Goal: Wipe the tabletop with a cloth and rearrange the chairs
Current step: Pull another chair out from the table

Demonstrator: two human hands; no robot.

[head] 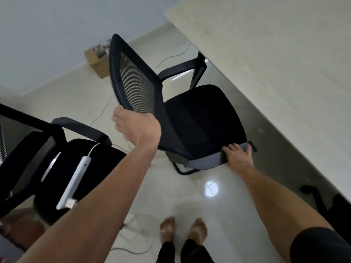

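Note:
A black office chair [201,118] with a mesh back stands in the middle of the view, beside the long edge of the pale tabletop [275,59]. My left hand [136,126] grips the lower corner of the chair's mesh back. My right hand [239,156] holds the near armrest at its front end. The chair's far armrest reaches under the table edge. A second black mesh chair [57,158] stands at the left, with a white power strip [76,175] lying on its seat. No cloth is in view.
A cardboard box [96,59] sits against the far wall. White cables trail over the glossy tiled floor [190,202] near my bare feet [182,230]. Part of another dark chair base [319,198] shows under the table at the right.

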